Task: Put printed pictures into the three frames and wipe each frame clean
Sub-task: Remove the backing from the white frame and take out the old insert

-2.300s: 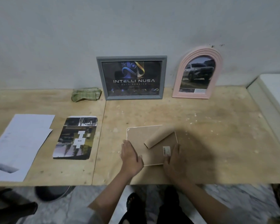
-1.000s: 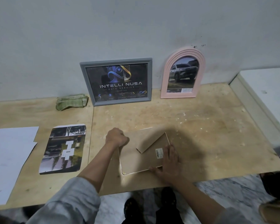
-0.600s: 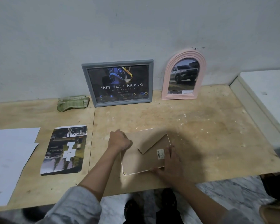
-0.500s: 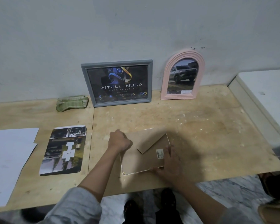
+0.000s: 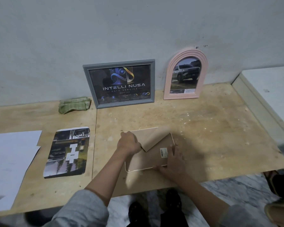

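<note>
A third frame (image 5: 147, 159) lies face down near the table's front edge, its brown backing board up and its stand flap (image 5: 154, 140) raised. My left hand (image 5: 129, 143) is curled at the frame's upper left edge, beside the flap. My right hand (image 5: 173, 158) rests on the lower right corner with fingers spread. A grey frame (image 5: 120, 83) with a dark logo print and a pink arched frame (image 5: 185, 74) with a car picture lean on the wall. A loose printed picture (image 5: 68, 152) lies to the left.
A folded green cloth (image 5: 74, 104) sits by the wall, left of the grey frame. White paper sheets (image 5: 10, 163) lie at the far left. A white ledge (image 5: 269, 92) borders the plywood table (image 5: 211, 128) on the right.
My left hand moved from the frame's lower left edge up to its upper left edge and curled there. My right hand stayed on the lower right corner. The view shifted slightly.
</note>
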{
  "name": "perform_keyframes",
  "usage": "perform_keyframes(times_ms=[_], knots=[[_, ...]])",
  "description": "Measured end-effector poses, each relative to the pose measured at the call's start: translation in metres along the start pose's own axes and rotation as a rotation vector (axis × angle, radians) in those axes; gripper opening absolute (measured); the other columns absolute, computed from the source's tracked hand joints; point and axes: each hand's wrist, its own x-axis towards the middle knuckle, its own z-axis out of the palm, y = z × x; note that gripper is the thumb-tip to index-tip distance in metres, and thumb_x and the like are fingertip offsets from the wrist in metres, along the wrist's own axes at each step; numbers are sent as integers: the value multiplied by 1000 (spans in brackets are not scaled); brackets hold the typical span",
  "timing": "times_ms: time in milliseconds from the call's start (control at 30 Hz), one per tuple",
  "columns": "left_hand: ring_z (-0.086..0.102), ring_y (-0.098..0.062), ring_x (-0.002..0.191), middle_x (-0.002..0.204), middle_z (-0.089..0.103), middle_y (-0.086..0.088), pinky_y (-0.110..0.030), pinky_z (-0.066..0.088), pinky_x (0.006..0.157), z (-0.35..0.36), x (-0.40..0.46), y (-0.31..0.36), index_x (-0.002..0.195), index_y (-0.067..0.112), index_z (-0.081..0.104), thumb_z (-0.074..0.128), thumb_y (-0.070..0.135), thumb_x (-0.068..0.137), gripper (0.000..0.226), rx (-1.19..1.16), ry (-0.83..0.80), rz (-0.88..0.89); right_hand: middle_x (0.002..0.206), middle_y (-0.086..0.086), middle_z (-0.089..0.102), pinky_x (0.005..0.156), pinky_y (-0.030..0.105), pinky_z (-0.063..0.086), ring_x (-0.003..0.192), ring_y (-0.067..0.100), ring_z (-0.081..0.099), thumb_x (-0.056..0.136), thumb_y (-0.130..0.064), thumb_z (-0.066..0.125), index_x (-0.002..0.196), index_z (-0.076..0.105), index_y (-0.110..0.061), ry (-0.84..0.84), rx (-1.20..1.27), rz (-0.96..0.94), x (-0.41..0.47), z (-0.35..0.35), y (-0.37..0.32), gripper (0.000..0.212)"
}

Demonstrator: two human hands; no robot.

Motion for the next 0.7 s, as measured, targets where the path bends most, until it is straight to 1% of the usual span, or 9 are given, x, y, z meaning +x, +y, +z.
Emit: perform_keyframes(times_ms=[67, 133, 200, 267, 300, 367, 533, 633, 700], knots=[[53, -37, 116, 140, 30, -20, -37, 45, 90, -3, 2, -1, 124, 1, 44, 55, 26, 86, 47, 3, 30, -40, 155, 16, 0, 113, 41, 15, 142, 31, 10, 66, -74, 60, 149, 5, -8, 3, 0, -5, 0, -1, -1, 119], [54, -38, 113, 135, 32, -18, -39, 45, 91, -8, 4, -3, 125, -1, 43, 51, 24, 88, 46, 28, 36, -52, 155, 17, 1, 114, 40, 15, 142, 32, 10, 66, -74, 61, 149, 4, -7, 7, 0, -9, 0, -2, -1, 121], [56, -38, 108, 133, 31, -18, -38, 46, 91, -10, 5, -5, 122, 0, 48, 48, 23, 88, 41, 57, 26, -46, 154, 17, 3, 114, 39, 14, 142, 32, 10, 65, -74, 61, 149, 4, -7, 8, 1, -14, 0, -2, -1, 121], [58, -37, 103, 133, 31, -19, -36, 47, 90, -11, 7, -7, 115, 3, 56, 46, 22, 87, 36, 99, 20, -32, 154, 17, 1, 114, 39, 13, 142, 32, 8, 66, -74, 61, 149, 4, -7, 4, 6, -14, -1, -2, -2, 120], [57, -37, 103, 132, 32, -19, -35, 47, 90, -11, 7, -8, 113, 4, 59, 45, 22, 87, 34, 125, 19, -24, 155, 17, 1, 114, 39, 14, 142, 32, 7, 66, -73, 61, 149, 4, -8, 6, 6, -15, -1, -2, -2, 120], [55, -37, 105, 131, 33, -19, -35, 47, 90, -11, 8, -7, 114, 4, 60, 45, 24, 89, 35, 168, 31, -13, 155, 16, 1, 114, 39, 15, 142, 32, 8, 65, -74, 61, 149, 5, -8, 12, 3, -12, -1, -2, -1, 121], [49, -34, 115, 131, 34, -16, -35, 46, 89, -13, 11, -6, 124, 0, 49, 51, 28, 88, 45, 199, 52, -25, 155, 17, 0, 115, 40, 13, 143, 31, 6, 64, -77, 59, 149, 4, -8, 10, -3, -9, -1, -2, -1, 122], [46, -29, 119, 128, 39, -11, -34, 46, 90, -18, 14, -6, 127, 5, 48, 60, 35, 78, 59, 213, 39, -68, 156, 15, -1, 115, 40, 12, 143, 31, 6, 64, -76, 60, 149, 3, -9, -1, 2, -7, -1, -2, -1, 123], [48, -28, 120, 128, 41, -10, -33, 47, 90, -20, 15, -4, 127, 6, 47, 64, 36, 73, 64, 175, 23, -111, 156, 15, -1, 115, 39, 12, 144, 31, 6, 64, -75, 61, 149, 3, -9, -3, 6, -6, -1, -3, 0, 123]])
